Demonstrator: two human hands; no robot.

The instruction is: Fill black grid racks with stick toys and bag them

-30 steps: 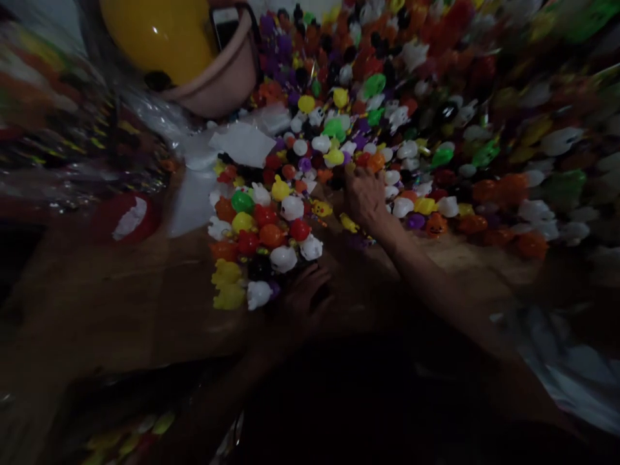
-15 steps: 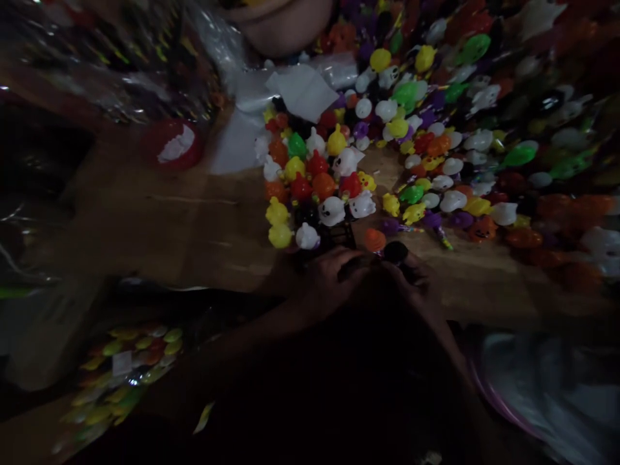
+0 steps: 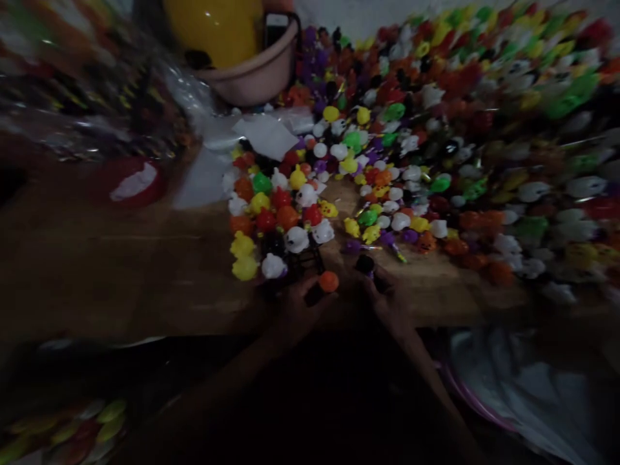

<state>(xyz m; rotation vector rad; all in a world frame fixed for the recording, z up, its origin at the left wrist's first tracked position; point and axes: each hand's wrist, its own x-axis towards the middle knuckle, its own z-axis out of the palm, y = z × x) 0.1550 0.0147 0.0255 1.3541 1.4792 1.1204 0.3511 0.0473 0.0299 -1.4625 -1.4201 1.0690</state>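
My left hand [image 3: 301, 305] is closed around an orange-topped toy stick [image 3: 329, 281], at the front edge of the wooden table. To its right, my right hand [image 3: 391, 302] pinches a black-topped toy stick [image 3: 364, 263] with a purplish stem below the head. A gap separates the two hands. Just beyond the left hand is a black rack [image 3: 309, 261], with rows of small plastic figure heads standing in it, among them a white figure [image 3: 297, 239] and a yellow figure [image 3: 245, 268]. Dim light and blur hide the fingertips.
Many loose figure-topped sticks [image 3: 402, 221] cover the table's right side. A red bowl [image 3: 154, 197] with white paper stands left, near plastic-bagged goods [image 3: 92, 123]. Behind are a pink basin [image 3: 256, 81], a phone [image 3: 276, 29] and a white sheet [image 3: 268, 135].
My view has shifted up and right, so the scene sits lower and further left. My hands have moved apart, the orange-topped stick in the left and the black-topped one in the right.
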